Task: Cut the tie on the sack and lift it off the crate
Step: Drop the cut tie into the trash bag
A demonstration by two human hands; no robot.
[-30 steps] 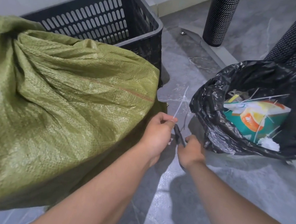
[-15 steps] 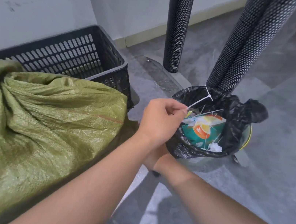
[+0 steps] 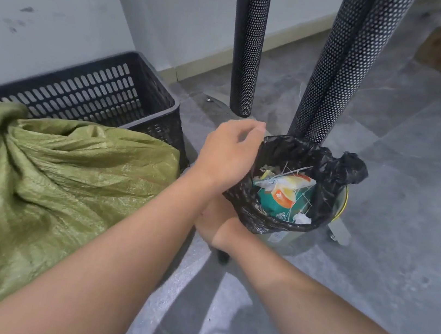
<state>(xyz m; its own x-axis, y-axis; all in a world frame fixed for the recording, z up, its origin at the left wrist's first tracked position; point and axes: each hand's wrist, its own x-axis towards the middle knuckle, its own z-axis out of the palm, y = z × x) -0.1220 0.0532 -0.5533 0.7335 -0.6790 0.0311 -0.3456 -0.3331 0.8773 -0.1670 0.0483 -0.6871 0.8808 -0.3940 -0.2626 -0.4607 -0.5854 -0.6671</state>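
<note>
The green woven sack (image 3: 48, 184) is slumped across the front of the black slotted crate (image 3: 115, 94), taking up the whole left side of my view, and the corner nearest me looks loose rather than cinched, so I reckon the tie's off it. It's not lifted yet though, it's draped right over the crate's near rim. My left hand (image 3: 230, 154) is hanging over the edge of the bin with the black liner (image 3: 314, 163), fingers (image 3: 253, 129) loosely spread and nothing pinched between them as far as I can see, which makes sense if that's where scraps go. There are thin white strips (image 3: 296, 169) lying on the rubbish in there, can't say whether any is the sack's tie. My right hand (image 3: 213, 223) is tucked under my left forearm, mostly hidden, so I honestly can't tell how closed it is. There's a dark stub (image 3: 222, 256) poking out below the wrist, probably the cutter's handle, kept low and out of the way. Bin sits just right of the crate, against the perforated black posts (image 3: 249, 42), so it's an easy reach. Next job, I'd guess, is getting both hands onto the sack and hauling it off.
</note>
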